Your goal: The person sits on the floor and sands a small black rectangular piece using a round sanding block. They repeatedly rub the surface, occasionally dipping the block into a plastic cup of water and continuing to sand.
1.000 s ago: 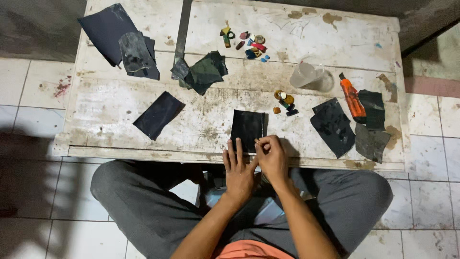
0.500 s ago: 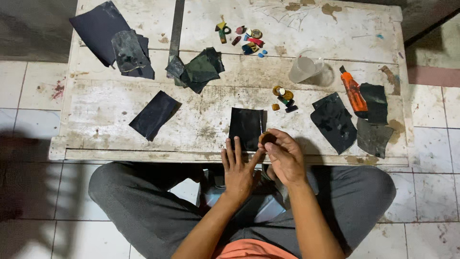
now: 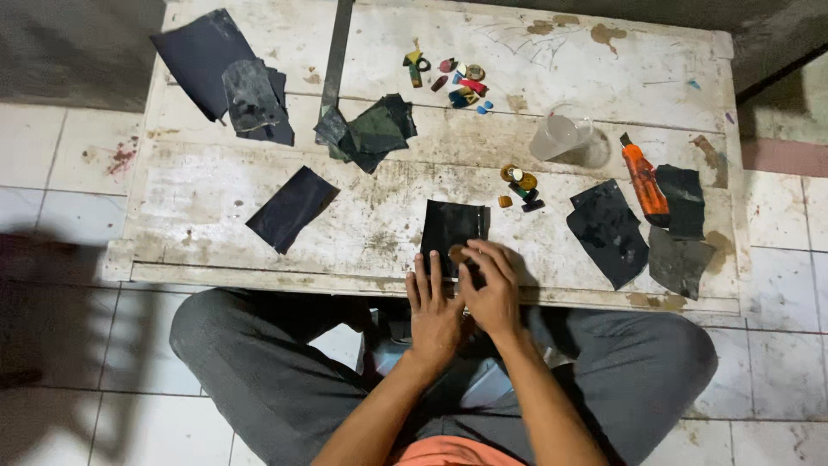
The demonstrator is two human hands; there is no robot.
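Head view, looking down on a worn white desk (image 3: 259, 216) with the person seated at its near edge, legs in grey trousers below.

Left hand (image 3: 434, 312): lies flat, fingers (image 3: 435, 272) stretched out and released, tips resting on the near edge of a dark rectangular sheet (image 3: 454, 231) that lies on the desk at near centre. Nothing is grasped.

Right hand (image 3: 493, 293): just beside the left, touching it, fingers curled down onto the same sheet's near right corner. A small round brownish piece (image 3: 456, 253) shows at the fingertips, pressed against the sheet; whether it is pinched or only pushed down, cannot tell.

Around:
- Dark blue sheet (image 3: 291, 208) to the left, well apart from the hands.
- Far left: larger dark sheet (image 3: 197, 53) with grey scraps (image 3: 250, 95) overlapping it.
- Far centre: crumpled pile of dark green scraps (image 3: 371, 131).
- Beyond it, a cluster of small coloured pieces (image 3: 457, 79).
- Small yellow and black bits (image 3: 517, 183) just beyond the sheet, to its right.
- Clear plastic cup (image 3: 562, 138), tipped on its side.
- Right: orange cutter (image 3: 643, 177) beside several black sheets (image 3: 608, 231).
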